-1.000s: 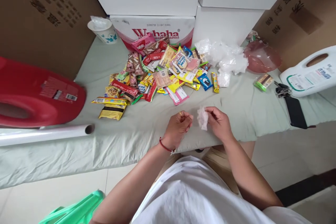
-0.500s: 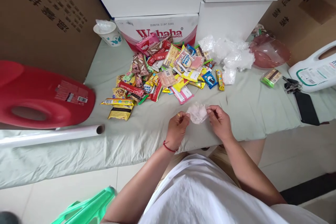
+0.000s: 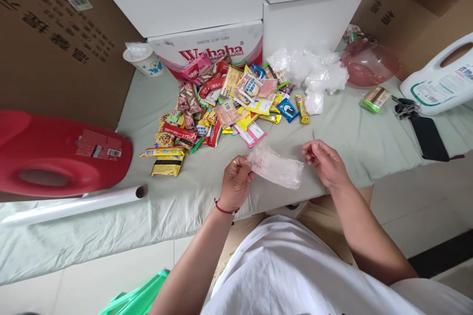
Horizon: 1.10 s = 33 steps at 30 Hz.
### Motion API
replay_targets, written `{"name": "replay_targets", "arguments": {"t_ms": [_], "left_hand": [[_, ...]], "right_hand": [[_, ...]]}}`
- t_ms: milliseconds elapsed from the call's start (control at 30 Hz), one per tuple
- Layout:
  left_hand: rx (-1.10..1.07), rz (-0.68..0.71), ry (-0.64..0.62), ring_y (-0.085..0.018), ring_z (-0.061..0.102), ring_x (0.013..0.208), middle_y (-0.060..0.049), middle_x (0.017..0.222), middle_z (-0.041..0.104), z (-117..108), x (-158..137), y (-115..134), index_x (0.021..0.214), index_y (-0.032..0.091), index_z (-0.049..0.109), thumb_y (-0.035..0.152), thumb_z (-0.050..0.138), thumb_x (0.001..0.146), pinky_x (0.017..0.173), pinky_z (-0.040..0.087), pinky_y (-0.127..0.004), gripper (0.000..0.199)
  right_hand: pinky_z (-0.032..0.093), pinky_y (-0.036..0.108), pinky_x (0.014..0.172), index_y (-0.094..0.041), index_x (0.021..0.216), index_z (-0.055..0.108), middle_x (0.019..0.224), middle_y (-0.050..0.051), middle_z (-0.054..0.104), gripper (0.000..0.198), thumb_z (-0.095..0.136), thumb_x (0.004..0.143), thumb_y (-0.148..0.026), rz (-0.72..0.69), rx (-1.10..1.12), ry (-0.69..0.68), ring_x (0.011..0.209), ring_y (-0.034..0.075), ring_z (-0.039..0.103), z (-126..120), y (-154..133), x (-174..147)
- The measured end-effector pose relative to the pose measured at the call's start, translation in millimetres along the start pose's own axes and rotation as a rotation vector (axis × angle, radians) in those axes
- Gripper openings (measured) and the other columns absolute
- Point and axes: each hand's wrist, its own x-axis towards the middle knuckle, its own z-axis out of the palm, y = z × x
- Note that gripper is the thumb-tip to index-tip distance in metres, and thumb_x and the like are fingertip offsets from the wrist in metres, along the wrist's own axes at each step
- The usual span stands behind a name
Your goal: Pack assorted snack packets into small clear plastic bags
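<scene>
My left hand (image 3: 236,182) pinches the left end of a clear plastic bag (image 3: 279,168), which is stretched out to the right above the cloth. Just right of the bag's free end is my right hand (image 3: 327,163), apart from it, with loosely bent fingers and nothing in them. Beyond both hands lies a heap of wrapped snacks (image 3: 225,110) in red, yellow, brown and pink packets. To the right of the heap sits a pile of crumpled clear plastic bags (image 3: 310,71).
A red jug (image 3: 107,167) and a white roll (image 3: 81,205) lie at left, with a paper cup (image 3: 145,60) behind. On the right are a pink plastic bowl (image 3: 369,66), a wrapped snack (image 3: 376,99), keys (image 3: 404,107), a black phone (image 3: 428,138) and a white jug (image 3: 439,81). Boxes (image 3: 207,44) stand behind.
The crumpled bag is now drawn out flat. My right hand has let go of it and moved right, while my left hand still holds its end. The view has shifted slightly.
</scene>
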Motion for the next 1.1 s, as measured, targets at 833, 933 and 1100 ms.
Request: {"name": "replay_targets", "arguments": {"t_ms": [833,933,1100], "left_hand": [[0.088,0.016,0.202,-0.009,0.041,0.059,0.008,0.066,0.047,17.0,-2.8,-30.9,0.083,0.022,0.053,0.052,0.075,0.080,0.058,0.035,-0.022,0.037],[0.154,0.058,0.242,-0.009,0.033,0.052,0.010,0.060,0.039,7.5,-1.0,-29.3,0.082,0.023,0.054,0.054,0.074,0.082,0.050,0.027,-0.023,0.037],[0.215,0.063,0.249,-0.010,0.035,0.054,0.008,0.061,0.039,3.1,2.5,-27.4,0.079,0.022,0.055,0.057,0.070,0.084,0.052,0.029,-0.024,0.038]], "right_hand": [[0.038,0.022,0.053,-0.022,0.078,0.067,0.071,-0.003,0.054,0.036,0.090,0.069,-0.048,0.195,0.338,0.071,0.061,0.009,0.044,38.1,14.6,-9.4],[0.046,0.021,0.058,-0.022,0.077,0.067,0.075,-0.002,0.059,0.035,0.092,0.069,-0.045,0.218,0.386,0.081,0.066,0.010,0.051,27.9,18.7,-10.1],[0.056,0.025,0.066,-0.023,0.080,0.067,0.086,0.000,0.070,0.032,0.092,0.071,-0.039,0.284,0.496,0.053,0.076,0.013,0.063,25.1,22.2,-15.4]]}}
